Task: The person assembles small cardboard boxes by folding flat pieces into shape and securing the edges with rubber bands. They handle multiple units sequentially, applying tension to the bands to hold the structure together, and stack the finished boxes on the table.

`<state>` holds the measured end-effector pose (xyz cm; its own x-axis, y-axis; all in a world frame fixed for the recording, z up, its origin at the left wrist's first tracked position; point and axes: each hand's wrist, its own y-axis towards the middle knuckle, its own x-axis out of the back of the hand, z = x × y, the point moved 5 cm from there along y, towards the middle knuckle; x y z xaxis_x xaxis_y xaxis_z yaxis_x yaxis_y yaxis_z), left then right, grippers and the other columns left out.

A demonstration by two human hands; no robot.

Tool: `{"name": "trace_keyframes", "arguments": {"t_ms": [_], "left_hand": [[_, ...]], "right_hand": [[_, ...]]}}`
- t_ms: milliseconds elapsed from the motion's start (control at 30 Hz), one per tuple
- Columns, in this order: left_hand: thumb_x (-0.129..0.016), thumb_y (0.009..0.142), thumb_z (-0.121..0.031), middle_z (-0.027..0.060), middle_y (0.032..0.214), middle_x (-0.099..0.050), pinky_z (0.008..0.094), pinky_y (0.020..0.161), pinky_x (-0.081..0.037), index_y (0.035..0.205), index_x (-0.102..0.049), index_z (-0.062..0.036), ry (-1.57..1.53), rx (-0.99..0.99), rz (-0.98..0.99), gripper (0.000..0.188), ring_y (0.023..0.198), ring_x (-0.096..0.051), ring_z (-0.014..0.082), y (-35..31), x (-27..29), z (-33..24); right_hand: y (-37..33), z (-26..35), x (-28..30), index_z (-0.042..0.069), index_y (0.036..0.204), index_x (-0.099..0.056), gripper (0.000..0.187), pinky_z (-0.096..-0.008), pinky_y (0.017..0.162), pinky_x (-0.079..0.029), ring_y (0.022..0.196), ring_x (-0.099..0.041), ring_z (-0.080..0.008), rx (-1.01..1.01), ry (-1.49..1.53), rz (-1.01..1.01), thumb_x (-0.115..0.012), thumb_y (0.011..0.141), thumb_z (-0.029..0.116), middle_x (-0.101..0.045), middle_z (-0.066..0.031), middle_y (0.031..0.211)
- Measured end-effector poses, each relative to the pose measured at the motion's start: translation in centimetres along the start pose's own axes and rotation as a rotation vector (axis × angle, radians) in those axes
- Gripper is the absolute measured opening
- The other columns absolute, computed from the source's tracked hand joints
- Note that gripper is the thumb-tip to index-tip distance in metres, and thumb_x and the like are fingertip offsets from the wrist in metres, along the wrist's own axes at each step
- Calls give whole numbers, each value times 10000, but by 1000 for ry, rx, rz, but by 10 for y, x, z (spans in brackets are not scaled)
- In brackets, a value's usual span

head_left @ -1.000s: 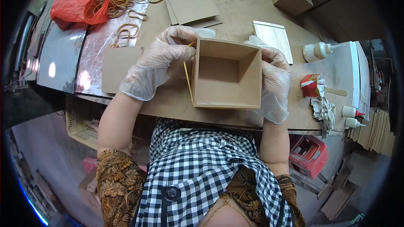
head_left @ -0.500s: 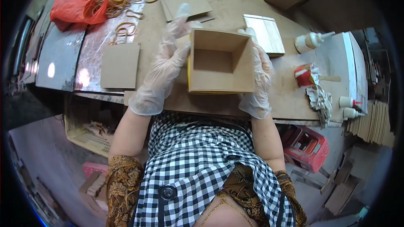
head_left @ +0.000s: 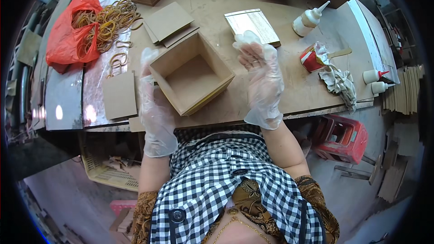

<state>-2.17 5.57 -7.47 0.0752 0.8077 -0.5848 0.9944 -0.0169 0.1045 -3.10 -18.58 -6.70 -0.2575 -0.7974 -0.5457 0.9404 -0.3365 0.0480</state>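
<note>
An open-topped brown fibreboard box with thin yellowish bands round its outer sides stands turned cornerwise near the table's front edge, its hollow inside facing up at me. My left hand, in a clear plastic glove, lies along the box's left corner with its fingers stretched out; part of it is hidden by the box. To the right of the box, and apart from it, my gloved right hand is held open, fingers extended and nothing in them. Beyond that hand lies a pale wooden-looking panel.
Rubber bands spill from a red plastic bag at far left. Board squares lie behind the box, another square at left. Rightward are a glue bottle, red pot, rag and red stool.
The box has turned cornerwise, shifted left and come down lower. My right hand has let go of it and moved away; my left fingers have straightened along its side.
</note>
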Motion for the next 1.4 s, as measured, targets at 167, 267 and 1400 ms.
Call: {"name": "trace_keyframes", "arguments": {"t_ms": [167,267,1400], "left_hand": [[-405,967,-698,119,1623,-314,384,1237,-200,1580,-254,-18,-356,76,224,928,1487,-294,232,10,-6,-1],[-402,929,-761,127,1634,-291,384,1251,-153,1587,-226,-10,-148,5,-43,1014,1502,-260,242,12,-22,-12],[-363,1073,-534,26,1622,-294,369,1222,-235,1603,-231,-89,269,-69,-229,704,1480,-291,184,-15,-28,18]], "right_hand": [[-1,-6,-34,-18,1460,-486,641,-371,1187,-280,1454,-387,-249,93,-298,300,-324,1094,482,-470,-157,1533],[-3,-14,-38,-11,1472,-478,715,-366,1235,-129,1496,-314,-254,79,-339,366,-222,1088,535,-424,-143,1570],[-12,-47,-23,-67,1533,-314,745,-392,1250,-158,1529,-214,-242,59,-117,398,-203,1088,519,-212,-131,1664]]}}
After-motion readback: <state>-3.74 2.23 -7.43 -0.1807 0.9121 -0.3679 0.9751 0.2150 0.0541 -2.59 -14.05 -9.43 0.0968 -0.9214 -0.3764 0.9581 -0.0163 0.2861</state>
